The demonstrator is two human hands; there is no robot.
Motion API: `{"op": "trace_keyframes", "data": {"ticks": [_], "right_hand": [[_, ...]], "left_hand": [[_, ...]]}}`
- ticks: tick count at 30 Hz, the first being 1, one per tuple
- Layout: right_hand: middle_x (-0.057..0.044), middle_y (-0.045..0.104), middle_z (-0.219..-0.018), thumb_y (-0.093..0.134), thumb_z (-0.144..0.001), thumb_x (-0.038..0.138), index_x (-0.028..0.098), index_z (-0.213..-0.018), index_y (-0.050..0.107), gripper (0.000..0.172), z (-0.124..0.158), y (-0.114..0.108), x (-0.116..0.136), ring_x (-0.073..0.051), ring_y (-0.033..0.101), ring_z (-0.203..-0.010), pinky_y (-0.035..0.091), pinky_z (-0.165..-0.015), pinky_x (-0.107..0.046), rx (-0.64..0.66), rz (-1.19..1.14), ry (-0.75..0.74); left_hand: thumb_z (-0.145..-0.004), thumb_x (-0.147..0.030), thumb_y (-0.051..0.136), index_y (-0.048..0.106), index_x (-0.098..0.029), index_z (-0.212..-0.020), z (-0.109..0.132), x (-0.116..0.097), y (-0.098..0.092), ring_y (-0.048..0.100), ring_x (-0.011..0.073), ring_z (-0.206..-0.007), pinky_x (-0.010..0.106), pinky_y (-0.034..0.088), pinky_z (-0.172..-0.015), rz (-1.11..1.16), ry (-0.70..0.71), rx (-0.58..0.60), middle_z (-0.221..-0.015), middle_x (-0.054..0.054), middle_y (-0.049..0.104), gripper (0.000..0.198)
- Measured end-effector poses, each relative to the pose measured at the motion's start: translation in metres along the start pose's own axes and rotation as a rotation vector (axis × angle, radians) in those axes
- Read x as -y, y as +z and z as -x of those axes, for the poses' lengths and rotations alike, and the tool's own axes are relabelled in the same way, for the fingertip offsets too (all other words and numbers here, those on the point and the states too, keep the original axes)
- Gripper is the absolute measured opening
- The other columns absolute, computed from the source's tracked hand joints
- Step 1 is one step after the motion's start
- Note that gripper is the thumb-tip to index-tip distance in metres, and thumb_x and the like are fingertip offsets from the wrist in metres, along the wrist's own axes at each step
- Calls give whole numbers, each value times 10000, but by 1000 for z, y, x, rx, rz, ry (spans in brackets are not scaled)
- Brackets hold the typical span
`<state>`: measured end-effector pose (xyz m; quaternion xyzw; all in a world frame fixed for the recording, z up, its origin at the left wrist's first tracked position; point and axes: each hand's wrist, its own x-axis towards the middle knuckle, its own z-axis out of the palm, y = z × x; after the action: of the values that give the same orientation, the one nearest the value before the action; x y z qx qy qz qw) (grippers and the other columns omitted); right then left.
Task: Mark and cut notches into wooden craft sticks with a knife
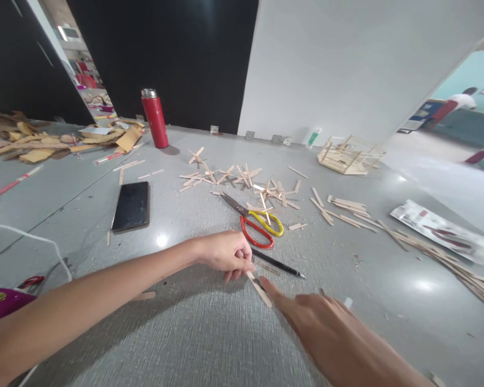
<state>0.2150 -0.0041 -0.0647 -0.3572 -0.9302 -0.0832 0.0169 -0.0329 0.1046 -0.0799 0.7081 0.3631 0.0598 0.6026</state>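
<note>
Near the middle of the table, my left hand (228, 255) pinches one end of a flat wooden craft stick (262, 294). My right hand (320, 320) is closed, with its index finger stretched along a small dark blade-like tool (257, 281) that touches the stick; the rest of the tool is hidden by the hand. Just beyond both hands lies a black pen (280, 262). Scissors (255, 219) with one red and one yellow handle rest behind it, blades slightly apart.
Cut sticks (246, 174) lie scattered behind the scissors. Long wood strips (447, 258) and a white packet (439, 231) are to the right. A wooden frame model (349, 158) stands at the back right. A phone (132, 206), red flask (156, 121) and cardboard scraps (36, 142) are left.
</note>
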Motion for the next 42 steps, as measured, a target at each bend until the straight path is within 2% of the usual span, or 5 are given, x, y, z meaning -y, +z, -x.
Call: {"op": "trace_keyframes", "data": {"ticks": [5, 15, 29, 38, 42], "right_hand": [[0, 679, -702, 524, -685, -83, 96, -1534, 524, 867, -4, -6, -4, -179, 627, -458, 447, -451, -325, 51, 289, -191], [-29, 754, -857, 426, -922, -29, 220, -1683, 285, 813, 12, 4, -21, -149, 685, -630, 542, -591, -247, -38, -212, 60], [19, 674, -780, 350, -932, -95, 166, -1647, 340, 761, 14, 20, -12, -131, 656, -570, 502, -531, -263, 48, -222, 26], [-33, 727, -880, 479, -757, -120, 145, -1684, 250, 992, 18, 23, 0, -169, 710, -656, 604, -632, -318, 81, -22, 54], [-41, 725, -810, 530, -709, -80, 92, -1616, 403, 932, 14, 19, 14, -191, 703, -606, 581, -566, -322, 81, 145, 85]], "left_hand": [[-984, -243, 643, 610, -168, -694, -2, 4, -2, 625, 89, -459, 209, 470, -535, -22, 1, 24, -603, -29, 664, 301], [-1032, -408, 645, 678, -147, -1126, -3, 6, -11, 690, 151, -786, 320, 605, -712, -107, -36, 168, -997, 38, 710, 279], [-1032, -369, 656, 672, -141, -921, -6, 12, -11, 664, 116, -642, 274, 575, -642, -34, 38, 160, -787, -18, 689, 254], [-1014, -310, 672, 647, -150, -836, -4, 10, -11, 641, 104, -548, 240, 504, -571, -7, 30, 137, -703, -38, 689, 240], [-981, -285, 686, 635, -168, -768, -1, 5, -11, 665, 107, -506, 231, 431, -562, 1, 40, 114, -640, -34, 692, 248]]}}
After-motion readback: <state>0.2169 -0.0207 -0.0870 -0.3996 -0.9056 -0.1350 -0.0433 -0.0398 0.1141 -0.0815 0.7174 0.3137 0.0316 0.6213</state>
